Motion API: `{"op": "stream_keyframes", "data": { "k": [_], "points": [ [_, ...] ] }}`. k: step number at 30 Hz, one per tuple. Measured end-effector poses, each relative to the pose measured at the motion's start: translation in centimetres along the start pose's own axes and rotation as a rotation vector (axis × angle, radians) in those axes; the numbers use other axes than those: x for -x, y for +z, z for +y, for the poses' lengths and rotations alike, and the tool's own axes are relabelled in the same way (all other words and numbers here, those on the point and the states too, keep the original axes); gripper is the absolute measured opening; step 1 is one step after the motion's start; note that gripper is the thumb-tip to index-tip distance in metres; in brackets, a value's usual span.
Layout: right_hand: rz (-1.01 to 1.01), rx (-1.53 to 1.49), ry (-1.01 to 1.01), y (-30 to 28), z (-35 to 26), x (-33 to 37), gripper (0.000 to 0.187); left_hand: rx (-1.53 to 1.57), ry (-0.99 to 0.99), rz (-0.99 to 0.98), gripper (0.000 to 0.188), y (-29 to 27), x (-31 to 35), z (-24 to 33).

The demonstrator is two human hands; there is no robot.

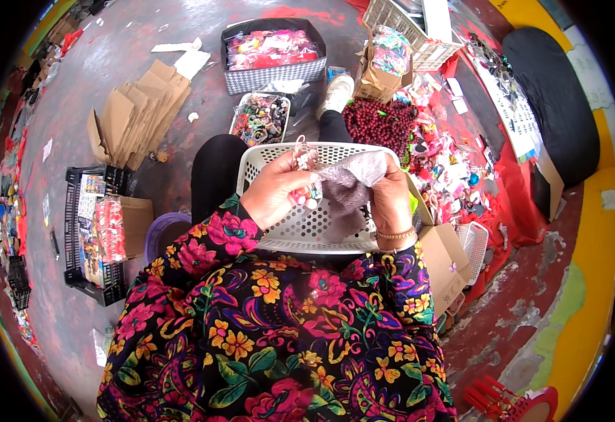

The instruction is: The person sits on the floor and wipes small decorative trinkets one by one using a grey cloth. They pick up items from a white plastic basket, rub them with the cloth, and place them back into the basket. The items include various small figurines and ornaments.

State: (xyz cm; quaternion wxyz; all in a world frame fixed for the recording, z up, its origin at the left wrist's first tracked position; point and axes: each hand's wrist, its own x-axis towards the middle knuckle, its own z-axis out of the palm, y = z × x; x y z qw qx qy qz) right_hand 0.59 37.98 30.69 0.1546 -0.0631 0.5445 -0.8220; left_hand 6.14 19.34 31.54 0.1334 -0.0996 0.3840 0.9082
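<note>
A white perforated plastic basket rests on my lap. Above it, my left hand pinches a small beaded trinket with a pale metal ring at its top. Small beads or charms of it dangle below the thumb; its exact kind is unclear. My right hand grips a crumpled grey cloth, which hangs down into the basket and lies against the trinket. The right fingers are partly hidden behind the cloth.
Ahead stand a checked fabric bin of packaged goods and a small tray of hair ties. Dark red bead strands and loose trinkets lie to the right. Folded cardboard, a black crate and a purple tub sit left.
</note>
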Motion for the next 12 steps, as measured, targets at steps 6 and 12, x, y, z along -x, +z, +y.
{"op": "stream_keyframes", "data": {
  "k": [6,12],
  "points": [
    [-0.026,0.756,-0.453,-2.7,2.4,-1.2,0.015,-0.087,-0.055,-0.085,0.017,0.8,1.0,2.6],
    [-0.054,0.192,-0.058,-0.6,0.4,1.1,0.048,-0.296,-0.137,-0.471,0.030,4.4,2.4,0.9]
  ]
}}
